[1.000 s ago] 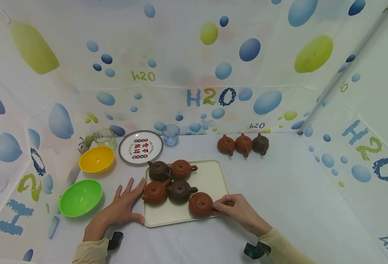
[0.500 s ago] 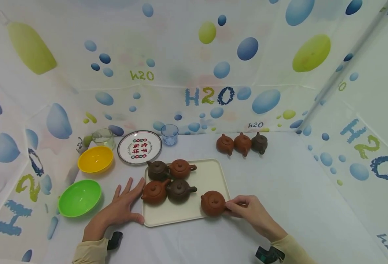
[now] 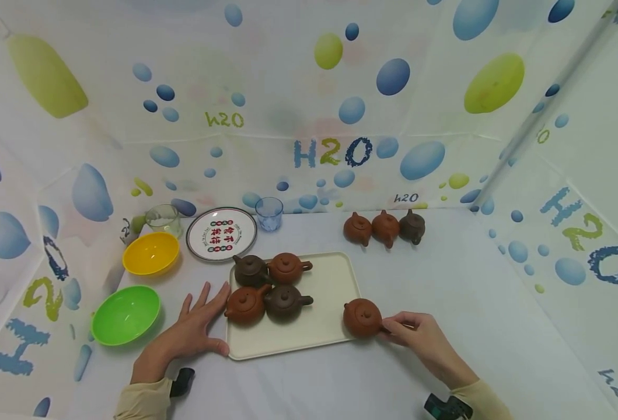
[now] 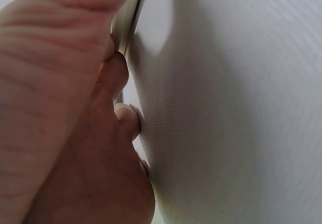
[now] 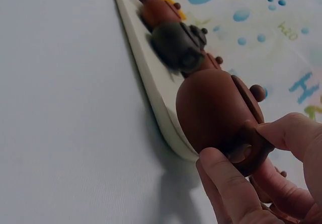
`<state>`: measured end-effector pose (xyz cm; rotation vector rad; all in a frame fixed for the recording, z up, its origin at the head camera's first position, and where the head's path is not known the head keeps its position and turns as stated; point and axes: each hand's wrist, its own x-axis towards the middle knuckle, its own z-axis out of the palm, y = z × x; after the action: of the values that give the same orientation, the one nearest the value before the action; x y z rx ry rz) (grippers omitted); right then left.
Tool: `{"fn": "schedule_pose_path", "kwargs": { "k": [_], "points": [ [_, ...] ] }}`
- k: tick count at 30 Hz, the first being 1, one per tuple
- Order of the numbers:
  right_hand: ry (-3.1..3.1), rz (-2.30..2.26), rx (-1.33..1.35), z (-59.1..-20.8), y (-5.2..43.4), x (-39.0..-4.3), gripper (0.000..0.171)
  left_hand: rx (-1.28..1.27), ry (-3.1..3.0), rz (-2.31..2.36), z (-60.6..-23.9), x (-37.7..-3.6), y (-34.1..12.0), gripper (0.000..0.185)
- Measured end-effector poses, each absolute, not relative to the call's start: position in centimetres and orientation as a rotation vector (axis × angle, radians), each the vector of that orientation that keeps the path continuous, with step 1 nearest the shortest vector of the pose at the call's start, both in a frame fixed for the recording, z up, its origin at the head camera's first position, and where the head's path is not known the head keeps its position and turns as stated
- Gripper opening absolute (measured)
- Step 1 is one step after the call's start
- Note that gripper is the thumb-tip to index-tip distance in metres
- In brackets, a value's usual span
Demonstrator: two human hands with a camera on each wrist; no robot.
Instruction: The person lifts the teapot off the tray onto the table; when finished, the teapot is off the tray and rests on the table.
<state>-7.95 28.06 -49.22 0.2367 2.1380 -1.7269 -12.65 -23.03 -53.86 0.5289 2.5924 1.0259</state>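
My right hand pinches the handle of a reddish-brown teapot between thumb and fingers. In the head view that teapot overlaps the front right corner of a cream tray; the right wrist view shows its round body and looped handle up close. With fingers spread, my left hand lies along the tray's left edge, fingertips and thumb right at the rim. On the tray's left half sit two dark brown teapots, one at the back and one in front, and two reddish-brown ones, back and front.
Two reddish-brown teapots and a dark one stand in a row at the back right. Behind the tray are a printed plate and a blue glass. Left are a yellow bowl, a green bowl and a clear glass.
My right hand has carried the reddish-brown teapot rightward, from over the tray's front part to its front right corner. My left hand has stayed at the tray's left edge.
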Motion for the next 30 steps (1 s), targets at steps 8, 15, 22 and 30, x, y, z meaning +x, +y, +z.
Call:
{"fn": "schedule_pose_path", "kwargs": {
  "k": [8,15,22,30],
  "points": [
    [2.248,-1.655,0.455,-49.5,29.7,-7.6,0.038,0.496,2.563,1.040,-52.1,-12.6,-22.4,0.144],
    [2.263,-1.700,0.526,-49.3,31.0,-7.8,0.039,0.485,2.553,1.027,-52.7,-12.6,-22.6,0.146],
    [2.197,-1.770,0.612,-49.5,32.4,-8.2,0.055,0.452,2.556,1.002,-52.3,-12.4,-22.5,0.145],
    [2.053,-1.909,0.742,-49.6,33.9,-9.4,0.068,0.484,2.558,1.022,-52.3,-12.4,-22.6,0.144]
  ]
}}
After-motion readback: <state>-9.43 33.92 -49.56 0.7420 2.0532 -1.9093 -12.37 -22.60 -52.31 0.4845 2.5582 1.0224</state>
